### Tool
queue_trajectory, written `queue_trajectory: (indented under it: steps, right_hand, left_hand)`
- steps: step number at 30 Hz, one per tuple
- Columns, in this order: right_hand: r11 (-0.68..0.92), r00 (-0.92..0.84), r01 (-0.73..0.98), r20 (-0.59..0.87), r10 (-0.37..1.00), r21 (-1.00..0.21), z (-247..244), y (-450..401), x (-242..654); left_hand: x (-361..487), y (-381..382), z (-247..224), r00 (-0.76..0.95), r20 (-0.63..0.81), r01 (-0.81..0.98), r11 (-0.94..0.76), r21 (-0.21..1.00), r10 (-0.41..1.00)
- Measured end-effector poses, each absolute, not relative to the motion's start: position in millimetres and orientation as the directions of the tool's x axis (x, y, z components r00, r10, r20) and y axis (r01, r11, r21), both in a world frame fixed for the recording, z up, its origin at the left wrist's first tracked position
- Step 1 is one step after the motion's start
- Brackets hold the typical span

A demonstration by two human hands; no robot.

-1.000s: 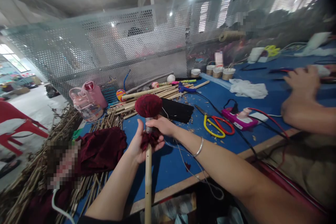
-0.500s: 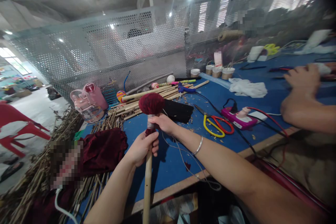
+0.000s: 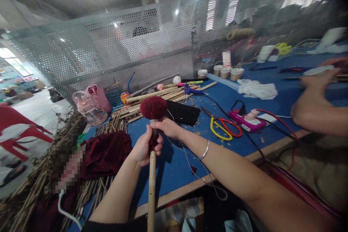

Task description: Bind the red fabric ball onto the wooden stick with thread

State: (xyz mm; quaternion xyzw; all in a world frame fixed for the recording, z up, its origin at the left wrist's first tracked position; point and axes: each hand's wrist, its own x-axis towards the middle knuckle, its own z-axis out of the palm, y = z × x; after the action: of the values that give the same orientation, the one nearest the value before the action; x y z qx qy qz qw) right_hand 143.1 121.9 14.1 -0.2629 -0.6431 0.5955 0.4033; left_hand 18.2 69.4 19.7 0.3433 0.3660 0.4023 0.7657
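A wooden stick (image 3: 152, 185) with a round head wrapped in maroon cloth (image 3: 153, 107) stands almost upright before me, forming a mallet shape. My left hand (image 3: 145, 146) is closed round the gathered cloth below the head, where it meets the bare wood. At the neck just under the head, my right hand (image 3: 168, 128) is closed with thumb and fingers against the binding. Thin grey string (image 3: 187, 163) trails from near my right hand over the table edge. More maroon cloth (image 3: 107, 154) lies to the left of my left hand.
On the blue table (image 3: 174, 166) lie scissors (image 3: 221, 128), a black cloth strip (image 3: 183, 113), a blue glue gun (image 3: 191, 90), a purple power strip (image 3: 248, 120) and wooden sticks (image 3: 174, 94). Dry stalks (image 3: 35, 177) fill the left. A co-worker's arm (image 3: 315, 105) reaches in at right.
My left hand has shifted up and closed over the gathered cloth. The wrapped head has moved slightly left. The co-worker's hand at right has moved too.
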Motion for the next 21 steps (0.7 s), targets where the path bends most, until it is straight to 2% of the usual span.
queue_trajectory:
  steps: [3, 5, 10, 13, 15, 16, 19, 21]
  right_hand:
    - [0.178, -0.474, -0.205, 0.257, 0.842, -0.962, 13.3, 125.9, 145.8]
    - [0.146, -0.451, -0.233, 0.24, 0.86, -0.961, 13.0, 127.0, 146.8]
    - [-0.022, -0.451, -0.308, 0.125, 0.884, -0.951, 15.3, 127.1, 146.0]
    - [0.039, -0.336, -0.359, 0.168, 0.927, -0.933, 15.4, 130.5, 147.8]
    - [0.155, -0.243, -0.276, 0.225, 0.944, -0.949, 14.4, 133.7, 151.2]
    - [0.189, -0.25, -0.194, 0.235, 0.939, -0.963, 14.0, 135.0, 153.4]
    - [0.213, -0.454, 0.041, 0.172, 0.874, -0.976, 15.5, 135.1, 159.1]
    - [0.199, -0.549, 0.06, 0.134, 0.825, -0.978, 19.1, 131.6, 160.4]
  left_hand:
    - [18.8, 63.3, 21.7, 0.445, -0.154, -0.445, 0.367, 0.816, 0.882]
    - [19.8, 58.4, 25.3, 0.447, -0.127, -0.433, 0.338, 0.836, 0.886]
    - [23.1, 53.1, 29.5, 0.211, -0.087, -0.354, 0.159, 0.922, 0.974]
    - [16.6, 57.8, 30.1, 0.112, -0.072, -0.362, 0.108, 0.926, 0.991]
    - [8.1, 61.5, 32.3, 0.11, -0.078, -0.412, 0.117, 0.904, 0.991]
    - [3.5, 63.1, 33.9, 0.116, -0.082, -0.442, 0.125, 0.888, 0.99]
    - [-7.6, 67.0, 37.7, 0.118, -0.098, -0.498, 0.144, 0.855, 0.988]
    - [-11.0, 69.5, 37.4, 0.113, -0.111, -0.502, 0.153, 0.851, 0.987]
